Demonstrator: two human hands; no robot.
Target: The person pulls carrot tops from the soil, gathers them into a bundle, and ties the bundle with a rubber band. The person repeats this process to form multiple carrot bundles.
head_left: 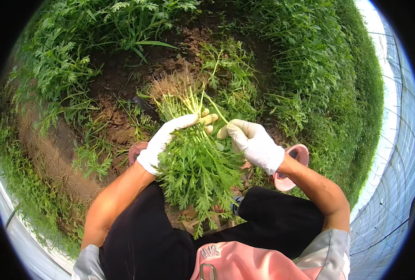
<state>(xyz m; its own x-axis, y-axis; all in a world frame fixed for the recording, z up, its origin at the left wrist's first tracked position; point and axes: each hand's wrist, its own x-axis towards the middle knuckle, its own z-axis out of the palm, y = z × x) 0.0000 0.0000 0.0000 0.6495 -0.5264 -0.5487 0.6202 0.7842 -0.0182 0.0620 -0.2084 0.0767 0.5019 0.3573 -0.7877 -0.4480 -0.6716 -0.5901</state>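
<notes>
Both my hands wear white gloves. My left hand (172,135) is closed round a bunch of leafy greens (200,170) with deeply cut leaves. The leaves hang down toward my lap, and the pale stems with their brown roots (175,86) point away from me. Just to the right, my right hand (256,144) pinches a thin green stem (217,108) between thumb and fingers. Its far end reaches toward the root end of the bunch. Under the bunch, part of the ground and my legs is hidden.
Dense greens (324,79) grow on the right, with more (63,70) at the far left. Loose plants (235,79) lie on brown soil (119,126) beyond my hands. A dark, partly hidden object (144,107) lies there. Pink rounded things (292,167) flank my knees. Pale sheeting (396,116) curves along the right.
</notes>
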